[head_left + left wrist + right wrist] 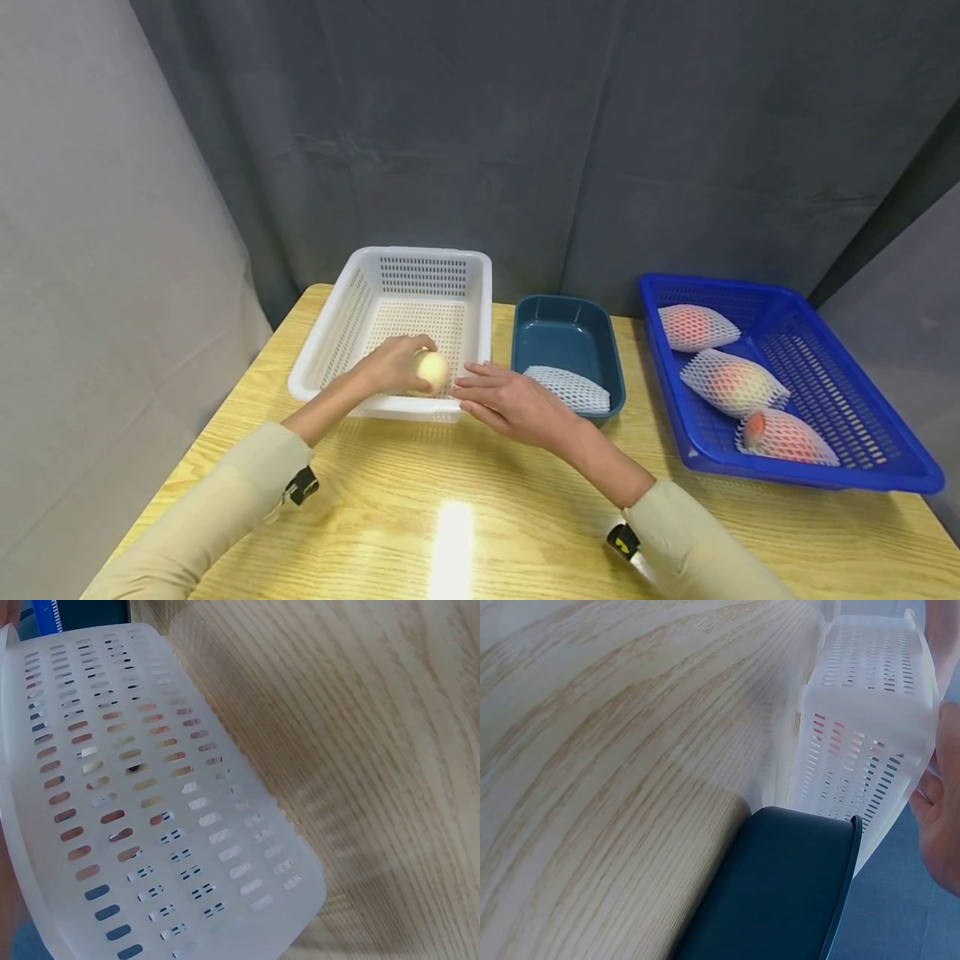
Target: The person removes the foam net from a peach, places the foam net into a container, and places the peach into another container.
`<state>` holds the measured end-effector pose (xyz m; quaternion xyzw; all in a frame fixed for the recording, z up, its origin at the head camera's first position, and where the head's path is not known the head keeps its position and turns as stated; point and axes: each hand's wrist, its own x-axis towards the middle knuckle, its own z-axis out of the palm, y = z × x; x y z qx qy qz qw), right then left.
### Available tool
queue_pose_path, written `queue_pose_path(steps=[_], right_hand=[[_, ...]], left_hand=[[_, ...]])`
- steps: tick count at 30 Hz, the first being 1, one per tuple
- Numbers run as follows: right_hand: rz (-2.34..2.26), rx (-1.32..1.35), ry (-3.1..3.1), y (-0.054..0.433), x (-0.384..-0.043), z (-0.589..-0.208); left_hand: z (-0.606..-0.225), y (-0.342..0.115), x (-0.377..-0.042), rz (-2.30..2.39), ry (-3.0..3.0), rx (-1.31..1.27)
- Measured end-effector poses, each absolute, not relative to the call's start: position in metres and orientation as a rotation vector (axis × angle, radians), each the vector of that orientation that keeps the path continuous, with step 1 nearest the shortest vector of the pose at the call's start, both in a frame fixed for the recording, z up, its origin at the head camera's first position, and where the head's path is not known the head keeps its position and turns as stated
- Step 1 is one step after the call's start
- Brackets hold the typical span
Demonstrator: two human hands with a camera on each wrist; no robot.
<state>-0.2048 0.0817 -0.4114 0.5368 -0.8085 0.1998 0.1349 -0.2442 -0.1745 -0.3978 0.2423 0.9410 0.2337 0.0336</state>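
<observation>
Low inside the front of the white basket (303,379), my left hand (393,365) holds a pale yellow round fruit (431,372), fingers over its top and left side. My right hand (517,406) is at the basket's front right corner, fingers fairly straight and pointing at the fruit; whether they touch it I cannot tell. In the left wrist view the slotted wall of the basket (247,817) covers most of the scene, with yellow and reddish patches showing through. The right wrist view catches part of a hand (941,825) beside the basket's outer wall (870,712).
Right of the white basket stands a dark teal tray (555,333) holding a white foam net (570,389). Farther right, a blue basket (862,400) contains three red-and-yellow fruits in foam nets (735,383). All rest on a wooden table (375,517), with a grey curtain (450,125) behind.
</observation>
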Motion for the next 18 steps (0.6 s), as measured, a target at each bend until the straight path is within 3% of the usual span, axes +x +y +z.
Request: queue_pose_path(steps=[18], right_hand=[[0.612,1.547,-2.340,0.0812,-0.2053,-0.4127]], left_hand=[[-0.3905,-0.1736,-0.2420,0.686,2.848,0.684]])
